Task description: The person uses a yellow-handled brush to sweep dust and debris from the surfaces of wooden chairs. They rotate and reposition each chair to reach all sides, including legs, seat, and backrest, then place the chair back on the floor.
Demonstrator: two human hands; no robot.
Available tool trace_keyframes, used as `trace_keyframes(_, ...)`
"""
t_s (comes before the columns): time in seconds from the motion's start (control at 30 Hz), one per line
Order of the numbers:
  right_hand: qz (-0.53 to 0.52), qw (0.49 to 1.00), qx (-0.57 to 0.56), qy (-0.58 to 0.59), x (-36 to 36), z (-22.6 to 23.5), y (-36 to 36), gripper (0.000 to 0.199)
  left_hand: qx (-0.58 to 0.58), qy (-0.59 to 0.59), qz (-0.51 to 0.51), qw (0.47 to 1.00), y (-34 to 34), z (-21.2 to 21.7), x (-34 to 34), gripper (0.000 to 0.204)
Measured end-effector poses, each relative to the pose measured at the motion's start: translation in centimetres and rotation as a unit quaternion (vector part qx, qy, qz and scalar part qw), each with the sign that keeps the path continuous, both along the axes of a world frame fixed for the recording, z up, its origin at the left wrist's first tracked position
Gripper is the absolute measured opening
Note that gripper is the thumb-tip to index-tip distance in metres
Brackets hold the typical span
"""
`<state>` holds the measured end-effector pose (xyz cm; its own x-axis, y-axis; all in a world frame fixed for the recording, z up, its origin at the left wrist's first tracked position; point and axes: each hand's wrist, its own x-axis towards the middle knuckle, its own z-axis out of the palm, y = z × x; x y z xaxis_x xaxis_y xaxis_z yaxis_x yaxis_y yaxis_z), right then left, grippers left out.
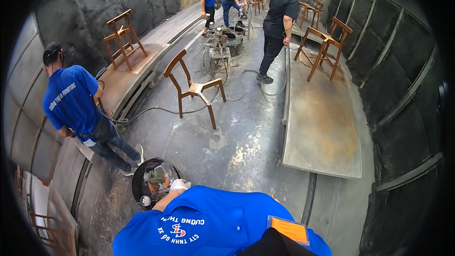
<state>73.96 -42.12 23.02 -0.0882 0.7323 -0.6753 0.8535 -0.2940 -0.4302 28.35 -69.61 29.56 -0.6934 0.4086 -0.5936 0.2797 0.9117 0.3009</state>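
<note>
My left hand [180, 185], in a white glove, is at the right rim of a dark round bucket [136, 180] on the floor. Its fingers are too small and partly hidden to show whether they grip the rim. Inside the bucket lie a grey-green cloth [155, 175], some reddish-brown material I cannot make out, and a small whitish can or lid [145, 200]. Only a sliver of skin shows at my right side; my right hand itself is out of sight, below my blue shirt.
A brown wooden chair [194, 87] stands on the floor ahead. Other chairs stand on the left platform [135, 78] and the right platform [322, 137]. A person in blue [76, 97] is close on the left, another in black [279, 19] farther ahead. Hoses [166, 108] run to spray equipment [220, 50].
</note>
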Motion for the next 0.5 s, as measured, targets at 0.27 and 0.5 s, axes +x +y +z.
trace_keyframes(0.27, -0.026, 0.999, -0.026, -0.031, 2.4, -0.8, 0.9, 0.025, -0.059, -0.059, 0.062, 0.995, -6.8, -3.9, 1.0, 0.06)
trace_keyframes(0.5, -0.047, 0.997, -0.042, -0.054, 4.3, -1.5, 0.3, 0.025, -0.031, -0.031, 0.087, 0.995, -2.2, -2.3, 1.1, 0.066)
